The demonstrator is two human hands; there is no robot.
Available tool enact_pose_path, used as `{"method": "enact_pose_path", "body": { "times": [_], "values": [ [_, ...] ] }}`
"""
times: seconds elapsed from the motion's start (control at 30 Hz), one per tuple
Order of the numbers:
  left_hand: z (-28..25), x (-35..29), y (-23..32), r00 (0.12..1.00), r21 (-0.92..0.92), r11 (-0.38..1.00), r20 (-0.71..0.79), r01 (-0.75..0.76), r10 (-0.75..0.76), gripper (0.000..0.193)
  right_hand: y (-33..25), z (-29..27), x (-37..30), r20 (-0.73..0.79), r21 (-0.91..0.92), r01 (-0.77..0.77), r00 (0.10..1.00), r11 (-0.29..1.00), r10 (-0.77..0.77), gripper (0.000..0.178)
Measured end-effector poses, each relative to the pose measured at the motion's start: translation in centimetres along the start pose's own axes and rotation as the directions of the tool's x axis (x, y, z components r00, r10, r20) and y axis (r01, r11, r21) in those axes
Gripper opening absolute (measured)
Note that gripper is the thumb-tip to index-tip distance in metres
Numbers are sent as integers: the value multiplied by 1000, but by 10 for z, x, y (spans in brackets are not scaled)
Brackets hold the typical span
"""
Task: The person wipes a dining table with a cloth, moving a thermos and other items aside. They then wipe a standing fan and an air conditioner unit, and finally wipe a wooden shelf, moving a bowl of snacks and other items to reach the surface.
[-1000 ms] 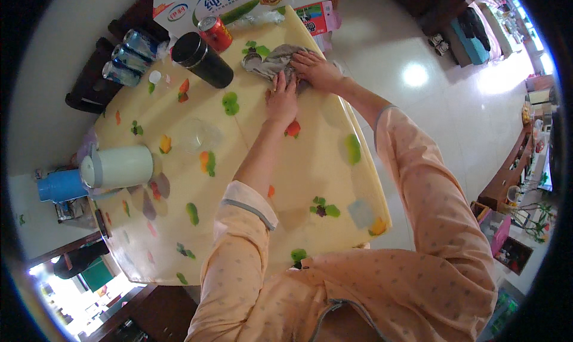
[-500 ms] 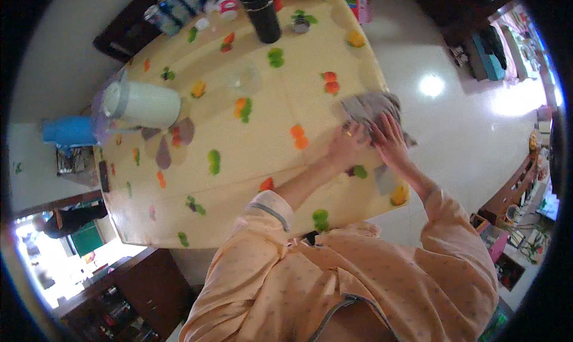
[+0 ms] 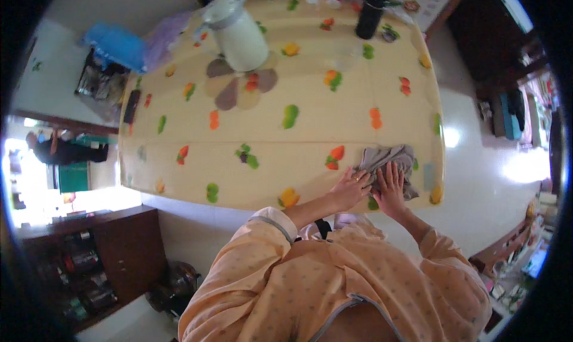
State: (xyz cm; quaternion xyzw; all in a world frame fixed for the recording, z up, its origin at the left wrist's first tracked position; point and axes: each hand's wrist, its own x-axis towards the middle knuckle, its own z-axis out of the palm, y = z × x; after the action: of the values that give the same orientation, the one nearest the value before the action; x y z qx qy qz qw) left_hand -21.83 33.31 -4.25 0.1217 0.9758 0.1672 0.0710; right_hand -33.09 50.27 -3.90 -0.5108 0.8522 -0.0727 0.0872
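Note:
A crumpled grey cloth (image 3: 382,155) lies on the yellow fruit-print tablecloth (image 3: 227,169), by the table's front right corner. My right hand (image 3: 391,191) rests flat on the cloth, its fingers spread apart and pointing away from me. Beside it, my left hand (image 3: 351,189), with a ring on one finger, reaches its extended fingers onto the cloth's left edge. The hands are close together, and the cloth bunches up around the right fingers. Whatever lies beneath the cloth is hidden.
A pale jug (image 3: 242,40) stands at the back left on flower-shaped mats (image 3: 230,94). Farther back right is a black tumbler (image 3: 371,14). A dark slim object (image 3: 132,106) lies near the left edge. Another person (image 3: 65,149) appears far left, beyond a brown cabinet (image 3: 131,249).
The view has turned and shifted. My hands and the cloth have moved in from the table's right edge, where the cloth hung partly over, to nearer the front edge.

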Motion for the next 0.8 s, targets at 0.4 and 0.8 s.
{"method": "enact_pose_path", "body": {
  "times": [0.4,0.8],
  "values": [
    [-38,-74,-108,847,30,864,-216,503,-486,37,-76,17,189,32,-35,405,914,914,-404,73],
    [-41,-102,-106,772,-19,784,-155,621,-616,37,-109,31,208,-62,-15,591,804,806,-591,70]
  ]
}}
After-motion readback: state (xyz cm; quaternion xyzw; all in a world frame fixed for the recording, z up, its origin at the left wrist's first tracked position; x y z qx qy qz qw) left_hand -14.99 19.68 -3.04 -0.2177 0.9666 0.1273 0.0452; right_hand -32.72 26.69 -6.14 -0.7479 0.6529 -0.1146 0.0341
